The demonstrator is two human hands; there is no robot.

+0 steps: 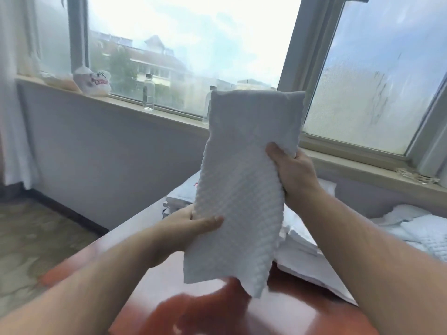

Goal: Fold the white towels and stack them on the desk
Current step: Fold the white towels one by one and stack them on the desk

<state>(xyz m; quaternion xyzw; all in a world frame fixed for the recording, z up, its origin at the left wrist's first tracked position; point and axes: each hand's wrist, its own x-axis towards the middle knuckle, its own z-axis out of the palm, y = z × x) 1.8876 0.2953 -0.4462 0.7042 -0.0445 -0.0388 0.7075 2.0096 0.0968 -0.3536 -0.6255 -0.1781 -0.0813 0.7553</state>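
The red-brown desk fills the bottom of the frame. Above it, at centre, a folded towel is held upright in the air. The left hand pinches its lower left edge, thumb in front; the right hand grips the right edge higher, fingers curled into the cloth. More towels lie on the desk at right. A bottle stands on the sill, upper left

Hands, 2: left hand, right hand; held towel, 1; heaped towels on table, count unclear; bottles on sill, 2; plastic bag, 1.
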